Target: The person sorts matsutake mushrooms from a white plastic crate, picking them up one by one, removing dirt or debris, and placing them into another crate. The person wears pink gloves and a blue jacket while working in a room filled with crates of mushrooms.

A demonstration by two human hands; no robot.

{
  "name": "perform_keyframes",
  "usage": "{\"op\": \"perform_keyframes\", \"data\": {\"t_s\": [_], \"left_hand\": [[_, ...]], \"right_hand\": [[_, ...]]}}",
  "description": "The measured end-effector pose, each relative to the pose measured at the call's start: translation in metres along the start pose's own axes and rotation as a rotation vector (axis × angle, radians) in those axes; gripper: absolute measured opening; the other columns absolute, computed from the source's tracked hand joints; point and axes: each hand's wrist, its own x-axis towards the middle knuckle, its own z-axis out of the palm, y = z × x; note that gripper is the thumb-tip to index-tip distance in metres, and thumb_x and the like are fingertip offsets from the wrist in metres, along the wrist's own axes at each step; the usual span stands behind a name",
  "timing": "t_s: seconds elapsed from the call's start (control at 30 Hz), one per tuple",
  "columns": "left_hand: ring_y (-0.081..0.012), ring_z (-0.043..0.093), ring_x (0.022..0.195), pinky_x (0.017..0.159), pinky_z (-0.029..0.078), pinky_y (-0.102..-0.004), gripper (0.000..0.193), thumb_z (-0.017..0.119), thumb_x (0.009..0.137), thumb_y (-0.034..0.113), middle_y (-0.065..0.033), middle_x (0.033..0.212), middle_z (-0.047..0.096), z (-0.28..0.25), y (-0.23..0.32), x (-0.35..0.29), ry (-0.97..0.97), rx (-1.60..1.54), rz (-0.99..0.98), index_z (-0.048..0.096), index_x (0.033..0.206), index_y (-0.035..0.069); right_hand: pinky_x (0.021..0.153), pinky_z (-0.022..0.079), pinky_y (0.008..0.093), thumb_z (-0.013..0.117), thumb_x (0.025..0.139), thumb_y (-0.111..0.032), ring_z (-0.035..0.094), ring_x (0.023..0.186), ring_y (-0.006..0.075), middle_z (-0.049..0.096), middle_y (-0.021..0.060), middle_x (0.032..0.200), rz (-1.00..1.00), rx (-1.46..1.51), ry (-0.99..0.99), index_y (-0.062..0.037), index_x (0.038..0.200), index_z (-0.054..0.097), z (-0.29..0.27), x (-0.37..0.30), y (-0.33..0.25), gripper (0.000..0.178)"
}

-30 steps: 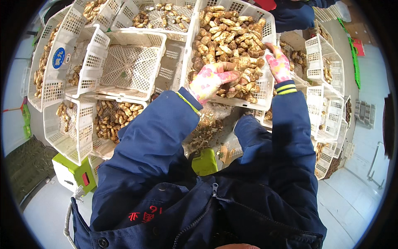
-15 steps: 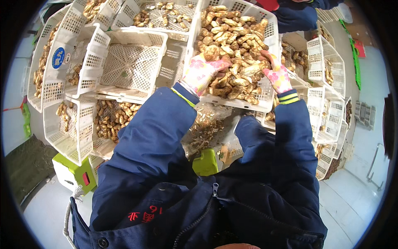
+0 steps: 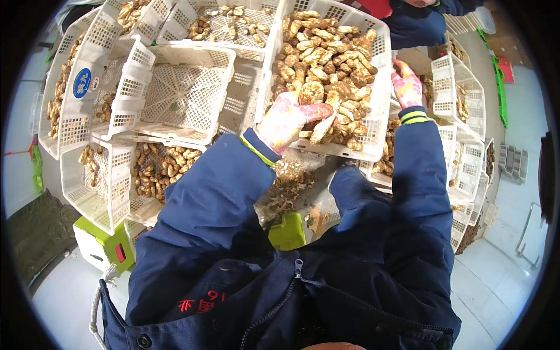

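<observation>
A white perforated crate [image 3: 382,64] heaped with brown-capped, pale-stemmed mushrooms [image 3: 318,44] stands in front of me, tilted toward me. My left hand [image 3: 284,121], in a pink floral glove, is at its near left corner. Its thumb reaches across a large mushroom [image 3: 322,129] whose stem points down toward me; a round cap lies beside the fingers. Just outside the crate's right wall is my right hand [image 3: 408,87], gloved alike, above a neighbouring crate. Its fingers are bent together, and whatever is in them is hidden.
An unfilled white crate [image 3: 185,87] stands to the left, among several crates partly filled with mushrooms [image 3: 160,166]. More crates [image 3: 466,105] stand at the right. Scraps [image 3: 286,184] litter the floor between my legs, near a green box [image 3: 287,232]. Another person's dark sleeve [image 3: 417,26] shows at the far right.
My right hand has moved from the heap rightward, past the crate wall. The left has turned slightly, and a large mushroom with a round cap now shows by its thumb.
</observation>
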Motion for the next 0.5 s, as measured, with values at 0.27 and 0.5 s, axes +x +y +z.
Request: {"op": "perform_keyframes", "data": {"t_s": [0.27,0.5], "left_hand": [[-0.0198,0.064,0.087,0.076,0.053,-0.0314,0.041,0.06,0.084,0.014,-0.0166,0.101,0.065,-0.01,-0.002,0.002,-0.114,-0.352,0.041,0.05,0.12,-0.003],[-0.0172,0.064,0.089,0.075,0.051,-0.028,0.029,0.057,0.081,-0.001,-0.0151,0.1,0.066,-0.015,-0.005,0.006,0.029,-0.14,0.034,0.058,0.11,-0.006]], "right_hand": [[0.096,0.04,0.0371,0.056,0.079,-0.021,0.052,0.114,0.0272,0.057,0.0117,0.121,0.058,-0.695,-0.251,-0.0126,0.129,0.048,0.093,0.049,0.004,0.052],[0.087,0.046,0.0381,0.061,0.08,-0.021,0.059,0.102,0.0313,0.062,0.0156,0.111,0.103,-0.304,-0.168,-0.0073,0.124,0.053,0.081,0.044,0.029,0.047]]}}
